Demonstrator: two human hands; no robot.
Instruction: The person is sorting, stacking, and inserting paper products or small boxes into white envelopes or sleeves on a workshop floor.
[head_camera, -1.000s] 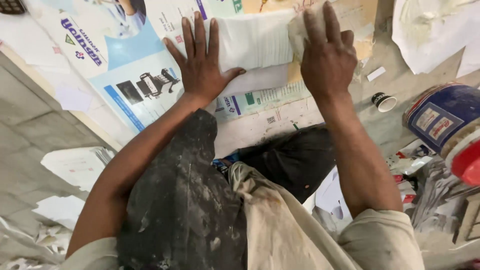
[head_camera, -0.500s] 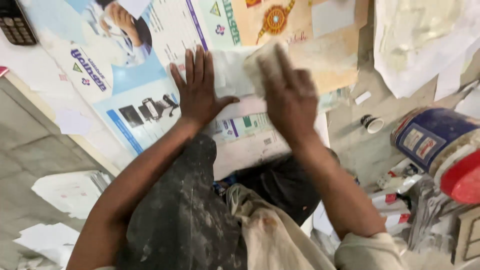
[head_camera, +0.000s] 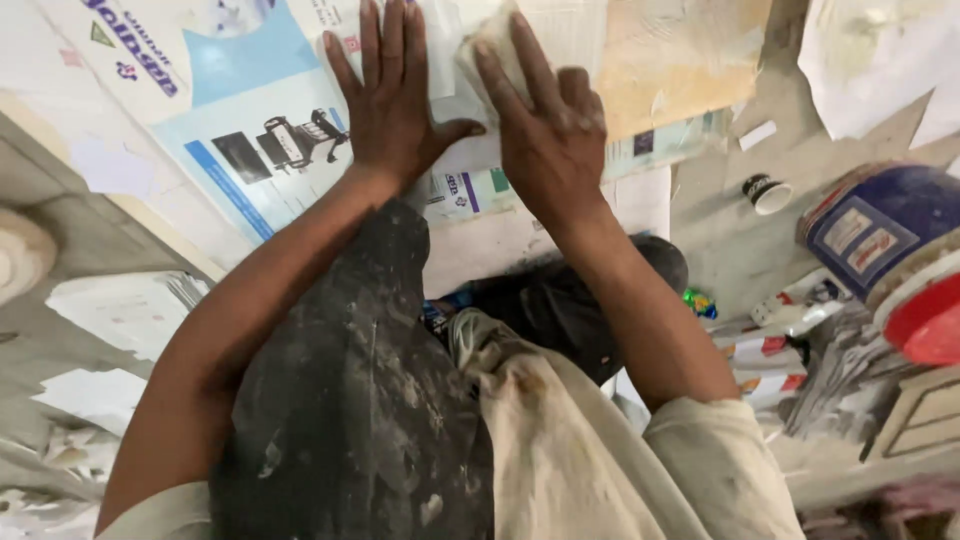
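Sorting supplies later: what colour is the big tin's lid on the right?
Red lid on a dark blue tin, clearest in the head view.
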